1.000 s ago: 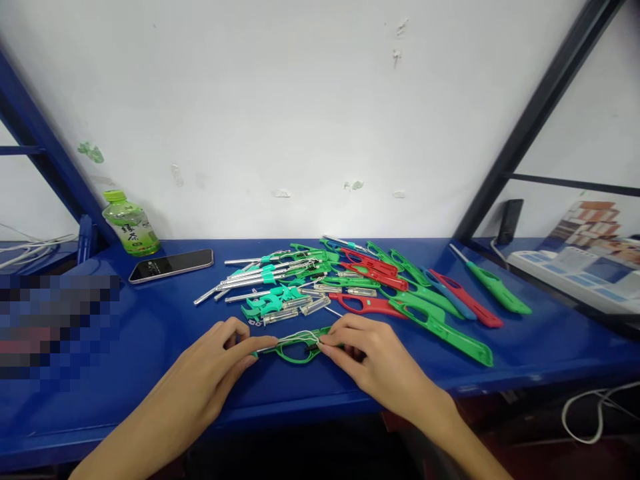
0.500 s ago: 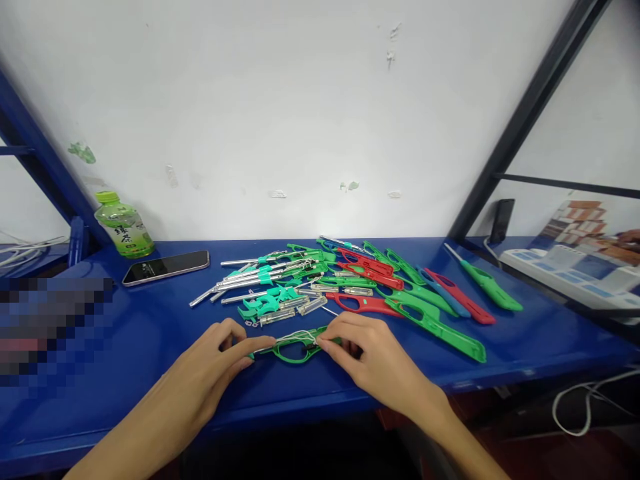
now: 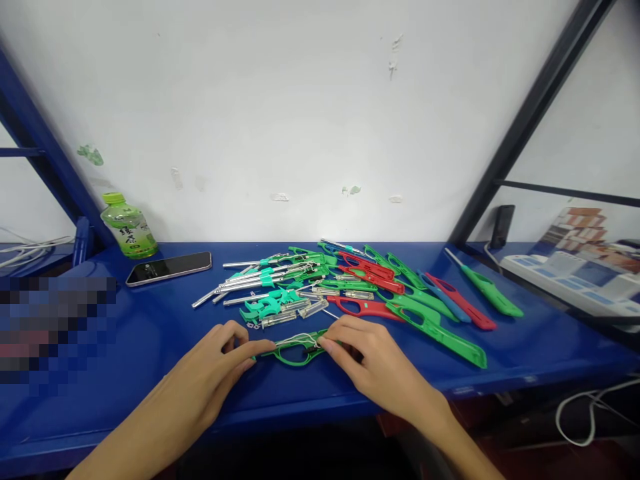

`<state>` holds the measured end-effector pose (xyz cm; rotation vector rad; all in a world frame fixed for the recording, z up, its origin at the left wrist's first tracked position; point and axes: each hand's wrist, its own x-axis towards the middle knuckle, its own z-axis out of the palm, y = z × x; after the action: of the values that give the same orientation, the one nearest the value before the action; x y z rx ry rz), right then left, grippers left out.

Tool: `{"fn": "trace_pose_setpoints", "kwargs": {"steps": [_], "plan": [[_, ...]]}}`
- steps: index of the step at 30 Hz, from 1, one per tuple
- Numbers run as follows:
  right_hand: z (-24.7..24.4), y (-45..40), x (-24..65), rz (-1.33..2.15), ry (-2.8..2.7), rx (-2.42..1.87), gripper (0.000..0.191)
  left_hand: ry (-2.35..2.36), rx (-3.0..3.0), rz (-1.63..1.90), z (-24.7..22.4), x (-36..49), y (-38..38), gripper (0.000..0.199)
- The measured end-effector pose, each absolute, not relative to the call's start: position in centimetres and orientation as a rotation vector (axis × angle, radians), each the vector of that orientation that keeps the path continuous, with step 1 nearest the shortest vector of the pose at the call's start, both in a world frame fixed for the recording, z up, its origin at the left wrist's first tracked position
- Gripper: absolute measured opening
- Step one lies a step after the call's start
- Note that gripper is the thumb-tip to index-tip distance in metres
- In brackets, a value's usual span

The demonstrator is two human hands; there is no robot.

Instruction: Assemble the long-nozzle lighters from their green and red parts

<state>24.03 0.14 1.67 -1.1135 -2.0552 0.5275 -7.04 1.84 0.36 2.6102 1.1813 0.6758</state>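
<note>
At the far left a blue metal post point(image 3: 53, 157) slants upward, and white cables point(image 3: 33, 252) lie in a loose tangle beyond it. In front of the post, a pixelated patch covers something dark on the glossy blue table point(image 3: 145, 343). A green-capped drink bottle point(image 3: 131, 232) stands near the white wall point(image 3: 260, 100), whose paint is marked by small peeled spots and scraps. Just beside the bottle, a smartphone point(image 3: 170, 268) lies screen up.

The left hand point(image 3: 225, 357) has thumb and forefinger closed on the left end of a green lighter casing half point(image 3: 295, 363) near the table's front edge; whether they also grip the wire is hard to tell. White wire point(image 3: 301, 337) runs along the casing's upper side. Behind it lie metal nozzle tubes point(image 3: 245, 285), teal triggers point(image 3: 269, 307) and clear fuel reservoirs point(image 3: 313, 308). The right hand point(image 3: 373, 353) covers the casing's right end, thumb and forefinger pinching the wire.

Farther right, red, blue and green casing halves point(image 3: 457, 341) overlap or lie close together, then a green lighter point(image 3: 493, 291) with its nozzle toward the wall. Past a dark right post point(image 3: 525, 127) sit a white panel point(image 3: 575, 283) with blue patches and stacked orange-and-white blocks point(image 3: 580, 233). A white cable loop point(image 3: 590, 430) hangs below the tabletop.
</note>
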Motion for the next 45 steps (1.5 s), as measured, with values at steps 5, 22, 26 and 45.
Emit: {"fn": "trace_pose_setpoints", "kwargs": {"steps": [5,22,26,45], "plan": [[1.7,0.0,24.0,0.521,-2.068,-1.109,0.021,1.168,2.609,0.702,-0.1,-7.2,2.0,0.040],[1.6,0.1,26.5,-0.083,-1.832,-1.013,0.016,1.172,2.650,0.731,-0.3,-7.4,2.1,0.041],[1.3,0.3,29.4,-0.252,-1.690,-1.160,0.013,1.178,2.610,0.707,-0.1,-7.2,2.0,0.040],[0.7,0.6,30.0,-0.239,-1.749,-1.273,0.014,1.186,2.600,0.806,0.0,-7.1,2.2,0.034]]}}
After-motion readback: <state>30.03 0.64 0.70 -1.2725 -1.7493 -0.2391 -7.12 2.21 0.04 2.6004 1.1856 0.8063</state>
